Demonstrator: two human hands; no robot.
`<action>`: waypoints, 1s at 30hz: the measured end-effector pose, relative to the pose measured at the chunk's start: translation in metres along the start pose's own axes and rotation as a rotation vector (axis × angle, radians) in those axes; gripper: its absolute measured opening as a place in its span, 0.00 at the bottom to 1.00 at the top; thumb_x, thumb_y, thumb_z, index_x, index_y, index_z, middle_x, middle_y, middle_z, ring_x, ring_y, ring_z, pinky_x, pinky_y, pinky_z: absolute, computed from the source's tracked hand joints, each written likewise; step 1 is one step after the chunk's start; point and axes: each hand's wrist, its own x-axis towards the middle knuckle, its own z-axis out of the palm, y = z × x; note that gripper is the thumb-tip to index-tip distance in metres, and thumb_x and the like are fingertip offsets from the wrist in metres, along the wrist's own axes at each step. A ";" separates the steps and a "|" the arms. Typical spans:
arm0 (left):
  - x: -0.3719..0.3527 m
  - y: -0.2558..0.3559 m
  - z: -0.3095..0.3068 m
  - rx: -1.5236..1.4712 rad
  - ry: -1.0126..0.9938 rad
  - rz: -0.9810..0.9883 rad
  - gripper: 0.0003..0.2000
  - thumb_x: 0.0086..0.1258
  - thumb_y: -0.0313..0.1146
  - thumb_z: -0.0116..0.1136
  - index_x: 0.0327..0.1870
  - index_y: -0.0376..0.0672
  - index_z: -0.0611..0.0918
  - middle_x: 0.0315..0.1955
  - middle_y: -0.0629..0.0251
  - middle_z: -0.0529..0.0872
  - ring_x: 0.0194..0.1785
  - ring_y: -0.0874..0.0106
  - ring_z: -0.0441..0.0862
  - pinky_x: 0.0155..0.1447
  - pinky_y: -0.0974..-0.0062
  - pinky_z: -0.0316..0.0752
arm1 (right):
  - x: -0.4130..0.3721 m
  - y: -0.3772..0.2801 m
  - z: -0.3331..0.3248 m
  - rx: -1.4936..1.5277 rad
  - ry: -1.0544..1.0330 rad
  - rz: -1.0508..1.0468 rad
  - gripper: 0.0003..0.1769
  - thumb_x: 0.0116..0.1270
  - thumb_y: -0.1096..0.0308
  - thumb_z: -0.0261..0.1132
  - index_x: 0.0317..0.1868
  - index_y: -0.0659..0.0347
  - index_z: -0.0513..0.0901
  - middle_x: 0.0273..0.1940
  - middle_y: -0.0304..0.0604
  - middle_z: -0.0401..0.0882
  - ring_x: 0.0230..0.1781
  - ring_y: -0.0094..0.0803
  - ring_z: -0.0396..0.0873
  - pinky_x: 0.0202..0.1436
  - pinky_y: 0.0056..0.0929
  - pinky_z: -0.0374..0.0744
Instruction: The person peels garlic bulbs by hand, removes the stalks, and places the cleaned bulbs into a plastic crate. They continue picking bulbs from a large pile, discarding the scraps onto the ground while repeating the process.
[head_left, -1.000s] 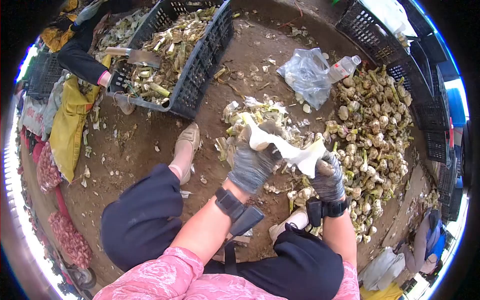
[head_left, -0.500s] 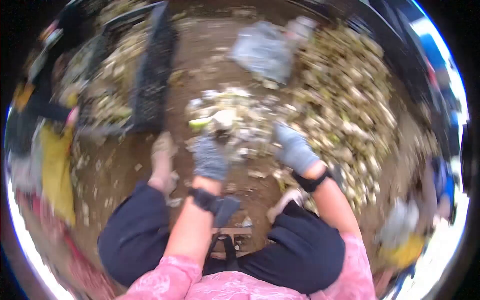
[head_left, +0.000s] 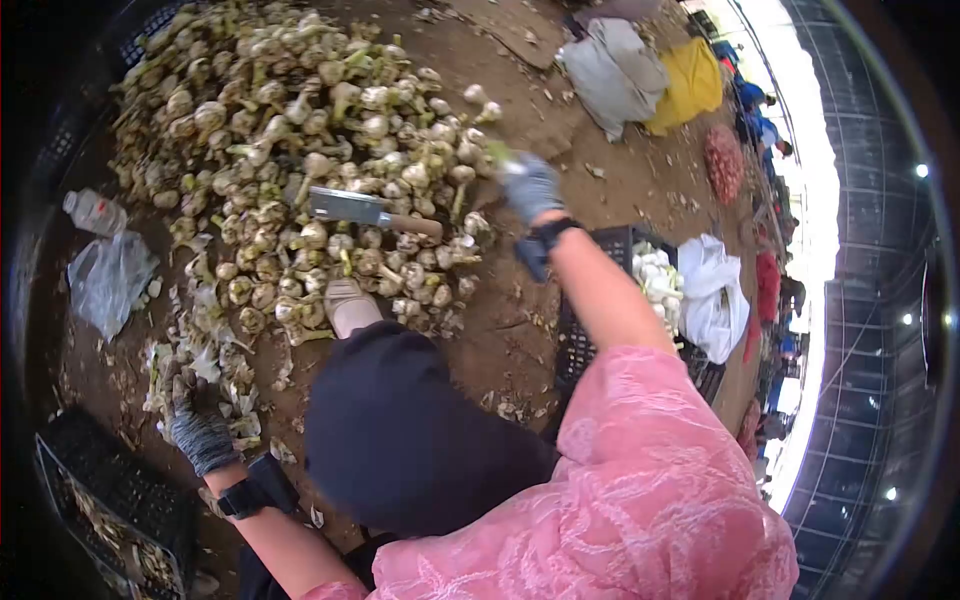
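Observation:
My right hand (head_left: 532, 190), in a grey glove, is stretched out past the edge of a large garlic pile (head_left: 320, 120). Its fingers are closed round a garlic bulb (head_left: 510, 166) with a green stem, somewhat blurred. My left hand (head_left: 200, 428), gloved too, is low at the left over white and pale garlic peelings (head_left: 235, 370), its fingers apart. A cleaver (head_left: 350, 207) with a wooden handle lies on the pile between the two hands.
A black crate (head_left: 575, 345) with white garlic and a white bag (head_left: 715, 300) stands at the right. Another crate (head_left: 120, 480) is at lower left. A clear plastic bag (head_left: 110, 282) and bottle (head_left: 95, 213) lie left. Grey and yellow sacks (head_left: 690, 85) are beyond; people (head_left: 768, 135) farther off.
The view has swung to the right. My right hand has moved away from my left hand and out beyond the pile. The cleaver and the crate of white garlic have come into view.

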 end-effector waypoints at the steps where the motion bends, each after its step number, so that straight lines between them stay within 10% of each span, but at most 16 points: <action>1: -0.001 -0.004 0.005 0.016 -0.009 -0.006 0.14 0.65 0.27 0.44 0.52 0.39 0.73 0.45 0.60 0.77 0.44 0.69 0.76 0.44 0.73 0.76 | -0.004 0.051 -0.033 -0.185 0.134 -0.105 0.15 0.48 0.62 0.65 0.35 0.62 0.79 0.28 0.49 0.78 0.29 0.41 0.77 0.34 0.35 0.73; 3: 0.008 -0.016 0.002 0.026 -0.215 0.014 0.16 0.64 0.37 0.52 0.51 0.43 0.74 0.28 0.66 0.75 0.27 0.76 0.71 0.30 0.82 0.68 | -0.022 0.117 -0.094 -0.471 0.325 0.074 0.12 0.49 0.65 0.59 0.34 0.60 0.79 0.28 0.50 0.78 0.29 0.47 0.75 0.33 0.37 0.72; 5: -0.016 -0.015 0.041 0.030 0.071 -0.124 0.11 0.64 0.40 0.52 0.42 0.46 0.77 0.23 0.72 0.74 0.24 0.77 0.69 0.27 0.78 0.65 | -0.030 0.225 -0.133 -0.724 0.334 0.169 0.15 0.49 0.60 0.57 0.35 0.57 0.80 0.31 0.52 0.79 0.33 0.50 0.76 0.38 0.41 0.72; 7: 0.018 -0.064 -0.001 0.773 -0.103 0.758 0.12 0.63 0.44 0.53 0.41 0.48 0.77 0.27 0.73 0.77 0.27 0.76 0.71 0.29 0.75 0.67 | -0.048 0.232 -0.151 -0.934 0.102 0.389 0.18 0.53 0.59 0.54 0.43 0.56 0.79 0.42 0.54 0.77 0.47 0.47 0.73 0.51 0.40 0.70; 9: -0.024 -0.028 0.042 0.004 -0.062 -0.037 0.13 0.62 0.45 0.54 0.41 0.48 0.77 0.31 0.71 0.79 0.29 0.74 0.73 0.31 0.74 0.68 | -0.046 0.278 -0.149 -0.887 -0.126 0.596 0.20 0.53 0.58 0.56 0.44 0.57 0.78 0.44 0.54 0.76 0.48 0.47 0.72 0.54 0.38 0.69; 10: -0.033 -0.021 0.054 0.028 -0.001 -0.082 0.13 0.63 0.45 0.53 0.42 0.47 0.77 0.31 0.71 0.79 0.28 0.75 0.73 0.30 0.75 0.68 | -0.042 0.254 -0.143 -0.947 -0.136 0.617 0.20 0.52 0.57 0.57 0.44 0.58 0.78 0.45 0.55 0.75 0.48 0.47 0.73 0.53 0.37 0.69; 14: -0.036 -0.017 0.063 0.008 -0.043 -0.054 0.10 0.63 0.46 0.53 0.34 0.51 0.74 0.20 0.77 0.71 0.23 0.79 0.69 0.26 0.78 0.66 | -0.018 0.161 -0.082 -0.967 -0.011 0.094 0.14 0.47 0.59 0.61 0.31 0.61 0.77 0.36 0.52 0.77 0.41 0.48 0.75 0.43 0.40 0.73; 17: -0.024 -0.031 0.053 -0.123 -0.260 -0.151 0.11 0.61 0.47 0.55 0.33 0.51 0.72 0.17 0.78 0.68 0.20 0.79 0.67 0.22 0.80 0.66 | 0.002 0.097 0.010 -0.531 -0.112 -0.377 0.24 0.49 0.61 0.63 0.47 0.63 0.75 0.44 0.55 0.75 0.45 0.48 0.73 0.51 0.38 0.71; 21: -0.042 -0.033 0.088 0.183 0.050 -0.116 0.14 0.59 0.49 0.56 0.36 0.49 0.75 0.20 0.76 0.71 0.21 0.80 0.67 0.24 0.82 0.63 | 0.032 0.001 0.109 -0.408 -0.568 -0.013 0.33 0.54 0.54 0.60 0.59 0.58 0.64 0.44 0.58 0.75 0.46 0.50 0.73 0.50 0.40 0.71; 23: -0.024 -0.048 0.065 0.157 -0.296 -0.042 0.17 0.58 0.50 0.57 0.38 0.46 0.75 0.22 0.74 0.73 0.23 0.79 0.69 0.25 0.81 0.65 | 0.049 0.002 0.153 -0.461 -0.519 -0.035 0.32 0.55 0.53 0.58 0.59 0.58 0.65 0.46 0.57 0.74 0.47 0.49 0.73 0.51 0.40 0.70; 30: -0.044 -0.034 0.092 0.271 -0.212 -0.005 0.15 0.60 0.35 0.58 0.47 0.42 0.74 0.29 0.72 0.77 0.30 0.80 0.73 0.30 0.82 0.71 | 0.053 -0.041 0.154 -0.090 -0.402 -0.077 0.24 0.51 0.63 0.63 0.51 0.55 0.74 0.42 0.52 0.78 0.40 0.40 0.77 0.44 0.32 0.74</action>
